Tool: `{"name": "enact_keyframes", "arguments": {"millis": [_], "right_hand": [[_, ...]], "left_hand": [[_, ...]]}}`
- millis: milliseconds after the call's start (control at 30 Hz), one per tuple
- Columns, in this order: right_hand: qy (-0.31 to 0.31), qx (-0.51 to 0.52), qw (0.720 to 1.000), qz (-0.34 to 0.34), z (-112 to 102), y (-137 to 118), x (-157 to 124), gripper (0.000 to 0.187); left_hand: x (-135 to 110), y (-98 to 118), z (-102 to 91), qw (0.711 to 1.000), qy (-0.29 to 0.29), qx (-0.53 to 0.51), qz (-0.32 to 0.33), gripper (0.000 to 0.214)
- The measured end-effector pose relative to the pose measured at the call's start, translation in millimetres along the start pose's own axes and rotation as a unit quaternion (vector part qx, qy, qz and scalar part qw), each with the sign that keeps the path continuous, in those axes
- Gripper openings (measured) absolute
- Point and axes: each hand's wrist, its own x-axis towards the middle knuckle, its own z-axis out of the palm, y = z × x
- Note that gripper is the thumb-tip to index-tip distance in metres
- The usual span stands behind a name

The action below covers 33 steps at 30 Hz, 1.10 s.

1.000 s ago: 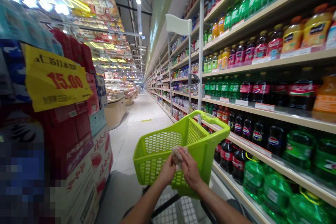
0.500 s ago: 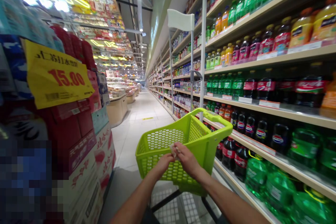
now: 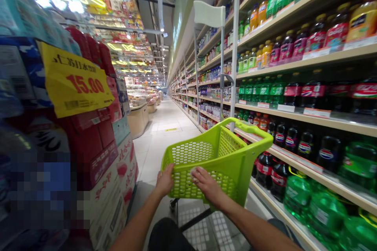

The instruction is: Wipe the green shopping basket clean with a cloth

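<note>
- head cam: left hand (image 3: 165, 179) is hooked on the green cart's (image 3: 226, 160) near corner
- right hand (image 3: 207, 185) has a pale wad (image 3: 193, 172) bunched at its fingertips, by the basket side
- wad's probably soft, light, pinch it whole; cart looks stiff, grab the rim

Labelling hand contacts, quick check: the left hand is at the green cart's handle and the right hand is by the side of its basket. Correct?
Not the first part: the head view shows the left hand at the corner of the basket farthest from the handle. The right hand is by the basket's side, as you say.
</note>
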Motion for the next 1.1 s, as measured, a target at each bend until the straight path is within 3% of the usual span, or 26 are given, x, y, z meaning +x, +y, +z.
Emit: {"name": "enact_keyframes", "arguments": {"millis": [67, 133, 300, 367, 533, 667, 767, 933, 1100], "right_hand": [[0.042, -0.005, 0.999, 0.019, 7, -6, 30, 0.031], [0.061, -0.015, 0.998, 0.029, 24, -14, 38, 0.030], [-0.005, -0.006, 1.000, -0.001, 69, -43, -10, 0.025], [-0.012, 0.002, 1.000, -0.006, 70, -50, -9, 0.025], [-0.010, 0.006, 1.000, -0.029, 60, -54, 43, 0.026], [-0.072, 0.007, 0.997, -0.001, 71, -51, 16, 0.021], [-0.060, 0.006, 0.998, -0.001, 57, -34, -7, 0.024], [0.012, -0.029, 0.999, 0.007, -1, 12, -5, 0.035], [-0.008, -0.044, 0.999, 0.001, -9, 27, -67, 0.030]], "left_hand": [[-2, -8, 0.3, 1.000, 0.005, 0.002, -0.014, 0.074], [-5, -16, 0.9, 1.000, 0.003, -0.004, -0.015, 0.073], [-9, -24, 1.0, 0.999, 0.010, -0.046, -0.001, 0.076], [-8, -24, -0.1, 0.998, 0.013, -0.068, 0.003, 0.077], [-7, -23, -3.8, 0.994, 0.019, -0.104, 0.010, 0.082], [-9, -26, -6.5, 0.995, 0.001, -0.100, 0.007, 0.083], [-9, -23, -10.3, 0.999, -0.007, -0.047, -0.005, 0.079], [-9, 10, -11.2, 0.998, -0.018, 0.055, -0.003, 0.078], [-13, 38, -5.8, 0.994, -0.037, 0.095, 0.033, 0.078]]}}
